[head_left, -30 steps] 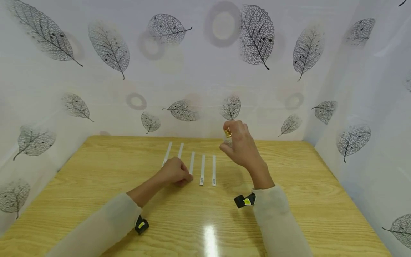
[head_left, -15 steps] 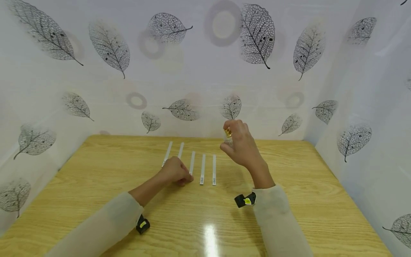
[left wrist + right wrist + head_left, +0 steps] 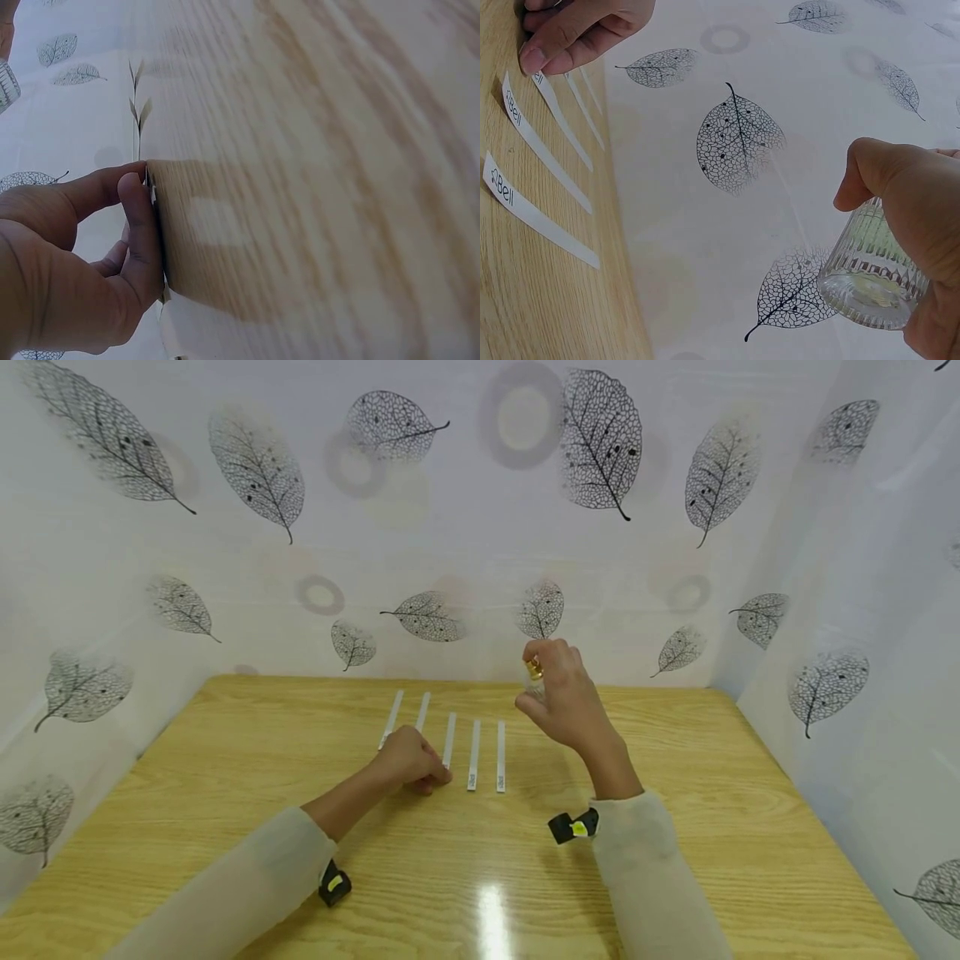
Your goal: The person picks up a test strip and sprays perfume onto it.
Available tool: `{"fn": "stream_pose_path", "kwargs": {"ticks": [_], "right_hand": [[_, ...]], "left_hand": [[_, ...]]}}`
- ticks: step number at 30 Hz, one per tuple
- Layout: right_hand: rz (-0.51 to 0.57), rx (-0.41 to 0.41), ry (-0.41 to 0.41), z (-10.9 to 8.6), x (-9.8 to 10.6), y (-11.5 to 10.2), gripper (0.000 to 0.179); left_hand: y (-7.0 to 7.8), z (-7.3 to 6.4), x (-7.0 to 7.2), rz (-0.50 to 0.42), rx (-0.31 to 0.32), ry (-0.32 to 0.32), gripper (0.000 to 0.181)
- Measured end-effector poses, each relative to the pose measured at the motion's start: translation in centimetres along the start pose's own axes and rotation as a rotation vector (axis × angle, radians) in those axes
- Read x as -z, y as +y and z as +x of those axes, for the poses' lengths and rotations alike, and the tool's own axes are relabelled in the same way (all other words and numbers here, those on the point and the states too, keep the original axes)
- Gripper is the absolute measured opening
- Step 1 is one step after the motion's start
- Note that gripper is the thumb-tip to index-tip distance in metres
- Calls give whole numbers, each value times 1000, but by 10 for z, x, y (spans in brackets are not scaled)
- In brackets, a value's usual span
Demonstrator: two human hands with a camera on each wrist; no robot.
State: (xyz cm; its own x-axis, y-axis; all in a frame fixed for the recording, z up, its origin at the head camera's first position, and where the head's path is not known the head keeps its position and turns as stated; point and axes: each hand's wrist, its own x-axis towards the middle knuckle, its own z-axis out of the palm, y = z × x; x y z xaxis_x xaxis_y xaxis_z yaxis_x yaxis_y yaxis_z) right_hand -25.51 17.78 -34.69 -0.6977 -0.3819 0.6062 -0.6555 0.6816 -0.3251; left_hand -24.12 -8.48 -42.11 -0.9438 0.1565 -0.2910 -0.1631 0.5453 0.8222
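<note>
My right hand [image 3: 564,703] holds a small ribbed glass perfume bottle [image 3: 874,270] up above the back of the table. Its index finger rests on the bottle's gold top [image 3: 534,669], and pale green shows through the glass. At the near end of a white paper test strip [image 3: 450,739], my left hand [image 3: 407,758] pinches with thumb and fingertips, low over the table. Just right of it lie two more strips, a nearer one [image 3: 474,756] and the rightmost one [image 3: 501,758], both printed "Bell". Behind the left hand are another two strips [image 3: 392,714], partly hidden.
The wood-grain table [image 3: 465,868] reaches back to a pale curtain [image 3: 465,543] printed with leaves, which also stands along both sides. A black wrist camera [image 3: 334,885] sits on the left wrist, and another black camera [image 3: 572,828] on the right.
</note>
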Motion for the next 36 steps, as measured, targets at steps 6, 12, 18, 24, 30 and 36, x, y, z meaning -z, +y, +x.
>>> {"fn": "stream_pose_path", "kwargs": {"ticks": [6, 12, 18, 24, 30, 36], "right_hand": [[-2, 3, 1, 0, 0, 1, 49], [4, 5, 0, 0, 0, 1, 48], [9, 3, 2, 0, -1, 2, 48], [14, 6, 6, 0, 0, 1, 48], [17, 0, 5, -1, 0, 2, 48], [18, -2, 6, -1, 0, 2, 50]], "left_hand": [[1, -1, -1, -3, 7, 16, 15], [2, -2, -3, 9, -9, 33, 14], [3, -2, -4, 21, -28, 49, 18], [5, -1, -5, 4, -27, 50, 12], [5, 1, -5, -55, 2, 40, 8], [3, 2, -3, -122, 37, 15, 11]]}}
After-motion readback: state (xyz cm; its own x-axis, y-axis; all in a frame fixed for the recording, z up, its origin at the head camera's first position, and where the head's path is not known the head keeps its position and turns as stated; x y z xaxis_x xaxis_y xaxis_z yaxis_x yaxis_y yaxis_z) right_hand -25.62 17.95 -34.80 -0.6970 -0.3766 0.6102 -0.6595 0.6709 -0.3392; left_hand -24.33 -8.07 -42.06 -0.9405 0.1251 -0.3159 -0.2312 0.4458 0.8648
